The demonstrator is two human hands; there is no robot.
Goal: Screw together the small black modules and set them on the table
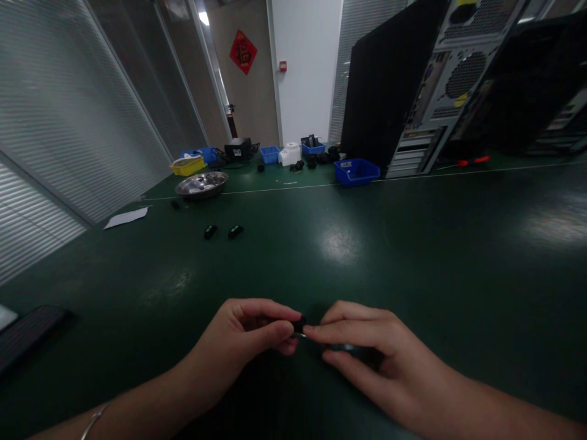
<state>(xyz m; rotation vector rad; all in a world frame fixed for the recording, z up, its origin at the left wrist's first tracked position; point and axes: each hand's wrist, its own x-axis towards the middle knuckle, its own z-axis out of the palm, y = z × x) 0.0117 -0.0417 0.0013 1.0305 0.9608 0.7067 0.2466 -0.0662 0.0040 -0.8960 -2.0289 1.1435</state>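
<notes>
**A:** What's nearest the camera?

**B:** I see two bare hands meeting low in the frame over a dark green glossy tabletop. The left hand is closed in a pinch on a small black part, thumb over forefinger. The right hand pinches the same part from the other side, fingertips touching the left's. The part is mostly hidden; I cannot tell its shape.

**A:** What might go wrong?

**B:** I judge the grip slight: only fingertips hold it, so a twist could flick it onto the dark table, where a black piece would be hard to find.

**A:** And farther off?

**B:** Two small black oblong pieces lie mid-table, well apart from the hands. Beyond them, a round steel dish, a yellow plastic bin, a blue plastic bin, and an open grey computer tower at the far right.
</notes>
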